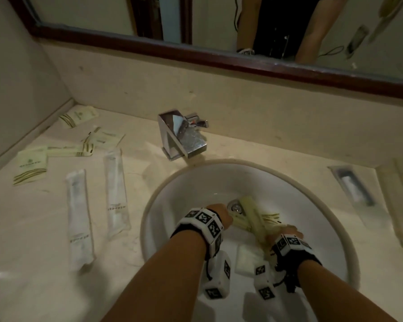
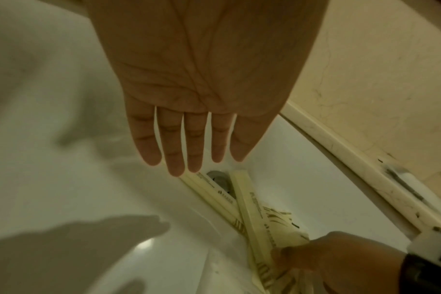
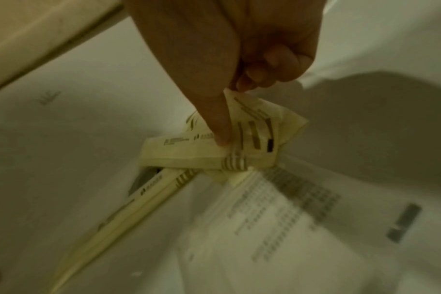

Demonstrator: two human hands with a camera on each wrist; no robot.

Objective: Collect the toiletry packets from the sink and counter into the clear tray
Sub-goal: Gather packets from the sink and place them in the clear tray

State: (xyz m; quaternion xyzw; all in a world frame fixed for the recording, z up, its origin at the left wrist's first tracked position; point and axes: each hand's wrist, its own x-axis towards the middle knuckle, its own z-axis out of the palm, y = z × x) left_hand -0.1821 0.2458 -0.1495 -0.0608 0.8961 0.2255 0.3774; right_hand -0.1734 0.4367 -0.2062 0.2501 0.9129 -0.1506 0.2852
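The right hand (image 1: 286,233) pinches a bundle of cream packets (image 3: 214,151) low in the sink (image 1: 340,228), thumb and curled fingers (image 3: 222,127) clamped on one end of the bunch, so the long stick packets (image 2: 249,204) fan out from the grip toward the drain (image 1: 236,208). That end-on hold is the weak point: I judge that the loose far ends could slide free and drop back into the basin as the bunch lifts, since several slick sleeves are pressed together by only one pinch. The left hand (image 2: 199,83) hangs above the basin with fingers straight and spread, holding nothing, its tips just over the near end of a stick packet (image 2: 209,191) beside the drain; a hasty grab there could push that packet against the drain rather than pick it up. A white printed sachet (image 3: 277,228) lies flat on the basin wall below the right hand, apart from the fingers and easy to miss. More packets (image 1: 30,166) lie scattered on the surface (image 1: 21,228) left of the tap (image 1: 184,135), well apart from both hands. The clear tray cannot be identified with any certainty.
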